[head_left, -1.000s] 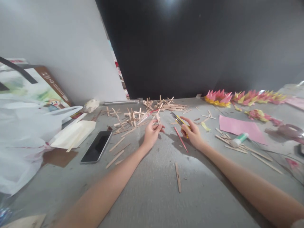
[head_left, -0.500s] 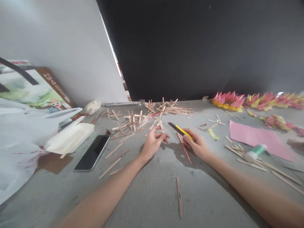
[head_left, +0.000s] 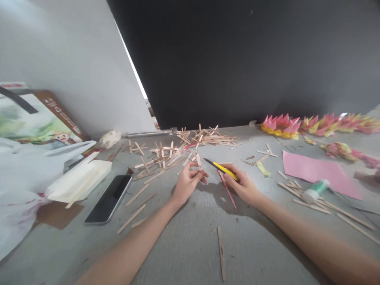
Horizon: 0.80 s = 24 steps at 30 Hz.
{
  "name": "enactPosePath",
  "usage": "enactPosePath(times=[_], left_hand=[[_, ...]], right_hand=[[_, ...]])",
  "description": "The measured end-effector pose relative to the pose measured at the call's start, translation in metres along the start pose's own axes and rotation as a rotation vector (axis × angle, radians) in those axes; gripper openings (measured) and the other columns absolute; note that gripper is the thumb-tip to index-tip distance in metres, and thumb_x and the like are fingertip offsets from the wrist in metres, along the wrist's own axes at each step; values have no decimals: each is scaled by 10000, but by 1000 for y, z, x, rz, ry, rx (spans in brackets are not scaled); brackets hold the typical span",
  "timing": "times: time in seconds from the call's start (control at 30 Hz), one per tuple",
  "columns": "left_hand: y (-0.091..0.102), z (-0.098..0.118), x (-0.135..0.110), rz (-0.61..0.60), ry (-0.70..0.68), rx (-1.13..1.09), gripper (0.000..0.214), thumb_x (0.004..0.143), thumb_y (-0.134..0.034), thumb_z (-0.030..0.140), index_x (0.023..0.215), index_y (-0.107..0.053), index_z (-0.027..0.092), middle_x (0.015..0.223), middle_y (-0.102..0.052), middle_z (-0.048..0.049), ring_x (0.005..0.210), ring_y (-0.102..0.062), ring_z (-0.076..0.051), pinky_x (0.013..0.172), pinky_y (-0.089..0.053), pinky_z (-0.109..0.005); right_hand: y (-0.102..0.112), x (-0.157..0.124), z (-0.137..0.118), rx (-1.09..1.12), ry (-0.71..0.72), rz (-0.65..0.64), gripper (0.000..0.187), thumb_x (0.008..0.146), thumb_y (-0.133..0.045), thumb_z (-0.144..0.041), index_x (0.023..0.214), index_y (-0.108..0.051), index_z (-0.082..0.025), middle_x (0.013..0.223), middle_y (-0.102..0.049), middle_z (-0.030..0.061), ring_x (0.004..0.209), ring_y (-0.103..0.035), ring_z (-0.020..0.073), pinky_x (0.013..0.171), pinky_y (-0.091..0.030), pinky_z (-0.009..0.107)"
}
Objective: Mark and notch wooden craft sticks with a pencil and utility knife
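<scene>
Between the thumb and fingers of my left hand [head_left: 187, 180] is a short wooden craft stick [head_left: 198, 160], held up at a slant. My right hand [head_left: 244, 184] is closed around a yellow and black utility knife [head_left: 223, 170], its dark blade end pointing left towards the stick. The blade and the stick look apart. A red patterned pencil-like rod [head_left: 228, 190] lies on the table just under my right hand. Behind my hands is a loose pile of craft sticks [head_left: 221, 139], some joined into crosses. One lone craft stick [head_left: 221, 253] lies nearer to me.
On the left are a phone [head_left: 109, 199], a pale paper tray [head_left: 84, 180] and a white plastic bag [head_left: 26, 186]. To the right lie pink paper [head_left: 319, 174], a green-and-white glue bottle [head_left: 316, 191] and pink-yellow paper decorations [head_left: 280, 126]. A black panel [head_left: 231, 63] rises behind.
The view has shifted slightly, so most things sit a little further left. Both hands keep their holds, and the knife lies at a slightly flatter angle.
</scene>
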State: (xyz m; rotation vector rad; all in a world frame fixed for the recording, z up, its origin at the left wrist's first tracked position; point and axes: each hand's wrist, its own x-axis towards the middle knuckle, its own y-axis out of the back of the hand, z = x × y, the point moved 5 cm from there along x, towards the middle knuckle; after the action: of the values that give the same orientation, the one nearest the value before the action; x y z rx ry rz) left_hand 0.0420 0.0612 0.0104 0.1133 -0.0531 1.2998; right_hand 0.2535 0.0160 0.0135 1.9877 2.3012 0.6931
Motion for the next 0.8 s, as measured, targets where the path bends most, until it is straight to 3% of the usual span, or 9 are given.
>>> enactPosePath(times=[0.13,0.23,0.33,0.43,0.53,0.67,0.8], left_hand=[[-10,2,-3,-99,13,-19,462,860,-765,527,1040,-470,222,801,-784,-40,612,-710,-175,686,-530,-302],[-26,-2,-10,-208,56,-59,488,849,-779,548,1058,-486,219,822,-788,-60,615,-710,-179,674,-531,-300],[-41,-8,-19,-273,82,-142,502,822,-786,599,952,-482,222,731,-759,-31,596,-697,-175,653,-529,-288],[-50,-13,-24,-337,107,-180,503,807,-799,602,863,-484,215,734,-752,-33,614,-697,-172,647,-529,-281],[-49,-14,-23,-334,115,-183,506,786,-821,593,836,-500,206,714,-745,-31,610,-697,-170,643,-521,-272],[-44,-13,-19,-303,114,-180,499,774,-835,585,833,-526,197,694,-741,-30,618,-703,-175,662,-528,-278],[-45,-12,-20,-308,103,-169,504,772,-833,597,829,-537,192,693,-731,-25,616,-695,-171,652,-522,-273]], right_hand=[[5,4,4,37,-33,62,393,972,-619,-484,1256,-638,-213,867,-641,14,742,-579,177,675,-459,275],[4,4,5,76,-56,47,346,918,-684,-515,1046,-690,-194,789,-622,6,715,-564,174,666,-453,280],[-4,-2,2,124,-65,51,337,903,-698,-534,906,-646,-201,772,-619,9,709,-573,179,661,-463,290],[-15,-9,-2,263,-54,24,327,962,-620,-551,946,-559,-229,775,-590,-6,633,-561,160,589,-460,281],[-21,-11,-5,263,-17,-1,304,998,-572,-536,958,-539,-237,782,-570,-9,645,-557,157,610,-471,281],[-16,-6,-3,173,-40,69,304,970,-618,-521,980,-593,-218,807,-604,5,676,-564,161,645,-470,284],[-20,-3,-5,238,-76,-29,337,942,-658,-520,1047,-624,-202,744,-610,-12,672,-591,166,650,-469,280]])
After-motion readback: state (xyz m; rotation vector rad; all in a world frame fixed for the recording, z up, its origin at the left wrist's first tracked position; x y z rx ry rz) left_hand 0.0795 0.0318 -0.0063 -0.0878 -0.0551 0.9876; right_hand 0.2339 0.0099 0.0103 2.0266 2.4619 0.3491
